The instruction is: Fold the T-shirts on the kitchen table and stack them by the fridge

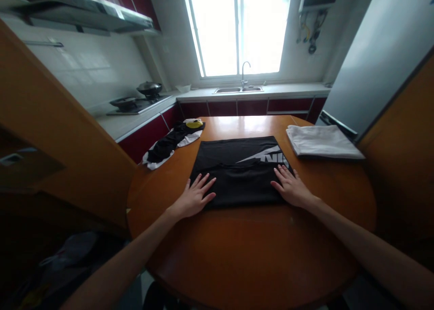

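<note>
A black T-shirt [237, 165] with white lettering lies folded flat in the middle of a round wooden table [251, 251]. My left hand [195, 197] rests flat on its near left corner, fingers stretched out and holding nothing. My right hand [291, 188] lies flat on its near right corner, fingers spread the same way. Both palms press the fabric down.
A folded white cloth [322, 141] sits at the table's right rear. A crumpled black, white and yellow garment [172, 142] lies at the left rear. Behind are a counter with a stove [135, 104] and a sink [237, 89] under a window, and a fridge [373, 61] on the right.
</note>
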Tool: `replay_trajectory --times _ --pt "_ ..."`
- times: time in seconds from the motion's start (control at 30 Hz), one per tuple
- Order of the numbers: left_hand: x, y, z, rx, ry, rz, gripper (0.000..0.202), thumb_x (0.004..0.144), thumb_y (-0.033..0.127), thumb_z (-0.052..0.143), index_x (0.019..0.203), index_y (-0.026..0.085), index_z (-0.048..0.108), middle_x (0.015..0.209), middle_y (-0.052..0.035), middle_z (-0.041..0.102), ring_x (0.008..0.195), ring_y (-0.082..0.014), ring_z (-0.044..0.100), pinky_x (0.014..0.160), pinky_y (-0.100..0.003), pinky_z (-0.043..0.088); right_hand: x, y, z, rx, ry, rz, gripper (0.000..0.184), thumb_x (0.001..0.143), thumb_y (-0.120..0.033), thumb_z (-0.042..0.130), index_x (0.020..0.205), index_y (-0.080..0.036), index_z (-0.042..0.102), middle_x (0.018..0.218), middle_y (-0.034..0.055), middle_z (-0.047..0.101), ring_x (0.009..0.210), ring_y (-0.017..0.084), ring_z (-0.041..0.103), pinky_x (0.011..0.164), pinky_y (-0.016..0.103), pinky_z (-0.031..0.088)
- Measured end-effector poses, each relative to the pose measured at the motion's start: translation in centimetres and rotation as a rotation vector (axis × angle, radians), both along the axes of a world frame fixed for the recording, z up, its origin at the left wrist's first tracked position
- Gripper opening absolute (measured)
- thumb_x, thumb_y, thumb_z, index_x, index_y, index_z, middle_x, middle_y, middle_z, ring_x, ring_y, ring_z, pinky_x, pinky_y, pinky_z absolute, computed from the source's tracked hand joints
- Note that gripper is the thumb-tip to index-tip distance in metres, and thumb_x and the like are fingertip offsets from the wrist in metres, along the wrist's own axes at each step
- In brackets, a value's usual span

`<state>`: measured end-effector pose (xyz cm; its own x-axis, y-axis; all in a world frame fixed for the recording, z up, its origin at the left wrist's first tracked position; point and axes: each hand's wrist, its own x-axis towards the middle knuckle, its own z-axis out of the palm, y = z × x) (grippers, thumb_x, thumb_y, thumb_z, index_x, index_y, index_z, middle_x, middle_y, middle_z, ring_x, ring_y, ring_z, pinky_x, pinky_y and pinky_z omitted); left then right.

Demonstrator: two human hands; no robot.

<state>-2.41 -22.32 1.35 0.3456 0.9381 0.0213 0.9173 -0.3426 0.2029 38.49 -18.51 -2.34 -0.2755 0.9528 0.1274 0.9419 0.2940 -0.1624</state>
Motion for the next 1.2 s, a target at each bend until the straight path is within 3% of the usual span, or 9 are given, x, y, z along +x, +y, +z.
replay_trajectory --times 0.13,0.2,0.27,0.4,0.53,0.63,0.87,1.03,1.2 --pt "3.0 1.9 2.2 0.059 -0.072 0.011 0.062 0.102 0.059 0.03 0.156 0.028 0.037 0.165 -0.0079 0.027 0.153 -0.0336 0.018 0.12 -0.061 0.016 -2.0 0.5 2.7 0.067 0.03 0.011 0.069 0.102 -0.055 0.027 0.156 -0.013 0.035 0.164 0.0144 0.027 0.154 0.028 0.016 0.123 0.053 0.01" --pt "5.5 2.7 2.4 0.093 -0.076 -0.016 0.062 0.103 0.058 0.027 0.155 0.027 0.038 0.164 -0.0075 0.028 0.153 -0.0321 0.019 0.12 -0.059 0.018 -3.9 0.9 3.7 0.093 0.061 0.05 0.066 0.103 -0.05 0.026 0.157 -0.013 0.034 0.164 0.0142 0.026 0.154 0.028 0.017 0.123 0.051 0.013" --pt "7.9 3.2 1.9 0.09 -0.047 -0.054 0.06 0.103 0.058 0.028 0.155 0.029 0.038 0.165 -0.0066 0.028 0.153 -0.0319 0.019 0.12 -0.059 0.019 -6.0 1.1 3.9 0.086 0.078 0.087 0.064 0.103 -0.046 0.027 0.157 -0.013 0.033 0.165 0.0135 0.024 0.154 0.028 0.016 0.122 0.051 0.015" --pt "10.6 3.2 -0.1 0.026 0.043 -0.071 0.062 0.102 0.062 0.031 0.156 0.033 0.035 0.166 -0.0068 0.022 0.154 -0.0345 0.015 0.119 -0.064 0.017 -8.5 1.2 2.3 -0.013 0.046 0.135 0.067 0.102 -0.048 0.031 0.158 -0.012 0.03 0.166 0.013 0.019 0.154 0.028 0.015 0.122 0.056 0.014" --pt "10.7 3.0 -0.7 0.055 0.065 -0.068 0.063 0.102 0.061 0.033 0.157 0.032 0.034 0.167 -0.007 0.018 0.154 -0.0347 0.012 0.119 -0.066 0.015 -8.8 1.0 1.4 -0.009 0.056 0.122 0.069 0.102 -0.051 0.032 0.158 -0.012 0.029 0.166 0.0145 0.017 0.155 0.028 0.012 0.121 0.057 0.013" --pt "10.7 2.9 -0.5 0.11 0.049 -0.102 0.06 0.102 0.06 0.032 0.157 0.034 0.033 0.167 -0.0048 0.02 0.154 -0.0328 0.012 0.12 -0.064 0.014 -9.0 0.4 1.6 0.036 0.079 0.154 0.067 0.102 -0.05 0.029 0.159 -0.013 0.029 0.166 0.013 0.016 0.155 0.026 0.012 0.122 0.056 0.012" --pt "11.1 2.8 -1.1 0.071 0.048 -0.135 0.058 0.102 0.059 0.033 0.155 0.036 0.036 0.166 -0.0035 0.022 0.154 -0.0338 0.014 0.119 -0.066 0.016 -9.4 -0.2 2.0 -0.039 0.092 0.169 0.066 0.102 -0.049 0.031 0.157 -0.013 0.033 0.165 0.0142 0.021 0.154 0.028 0.015 0.122 0.055 0.013" --pt "11.0 3.1 -1.4 0.071 0.03 -0.139 0.058 0.102 0.059 0.035 0.156 0.037 0.035 0.166 -0.0035 0.022 0.154 -0.0344 0.015 0.118 -0.067 0.015 -7.3 1.3 2.5 0.069 0.119 -0.024 0.066 0.103 -0.046 0.027 0.158 -0.01 0.028 0.166 0.0145 0.019 0.155 0.026 0.012 0.123 0.053 0.01" --pt "11.0 3.0 -1.4 0.08 0.039 -0.14 0.059 0.102 0.059 0.034 0.156 0.037 0.034 0.166 -0.0028 0.022 0.154 -0.0342 0.015 0.119 -0.066 0.015 -5.4 2.5 1.5 -0.01 0.091 -0.178 0.069 0.102 -0.049 0.029 0.156 -0.005 0.032 0.163 0.0201 0.025 0.153 0.031 0.017 0.121 0.056 0.011"
